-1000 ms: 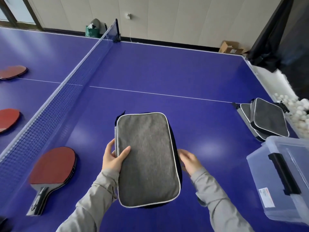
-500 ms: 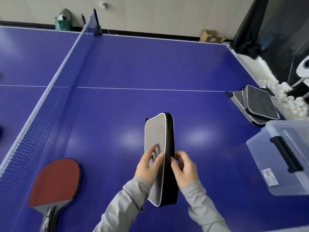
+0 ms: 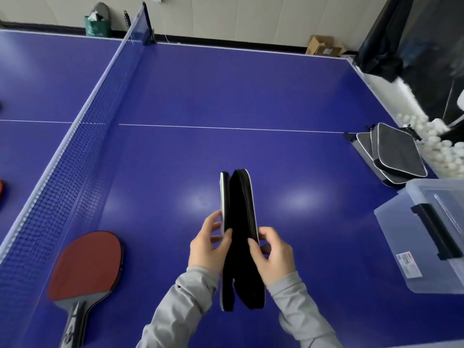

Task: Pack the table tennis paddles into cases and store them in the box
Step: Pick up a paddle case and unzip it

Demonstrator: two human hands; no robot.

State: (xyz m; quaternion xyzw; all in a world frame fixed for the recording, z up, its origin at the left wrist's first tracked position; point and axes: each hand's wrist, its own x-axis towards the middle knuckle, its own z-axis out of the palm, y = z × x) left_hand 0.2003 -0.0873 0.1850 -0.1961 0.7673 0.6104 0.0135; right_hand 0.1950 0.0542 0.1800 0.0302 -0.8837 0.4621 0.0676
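I hold a grey paddle case (image 3: 240,212) with black sides on edge above the blue table (image 3: 226,91). Its two halves gape slightly apart along the zip. My left hand (image 3: 208,244) grips the left half and my right hand (image 3: 273,254) grips the right half. A red paddle (image 3: 85,264) lies flat on the table at my lower left, beside the net. A clear plastic box (image 3: 426,237) with a black handle on its lid sits at the right table edge.
The net (image 3: 75,156) runs along the left. A stack of grey cases (image 3: 394,154) lies at the right edge behind the box. White balls (image 3: 431,144) fill a tray beyond. A sliver of another red paddle (image 3: 2,189) shows past the net.
The case went from lying flat with its grey face up to standing on edge. Its halves have now parted along the zip, and both hands have shifted onto the separate halves.
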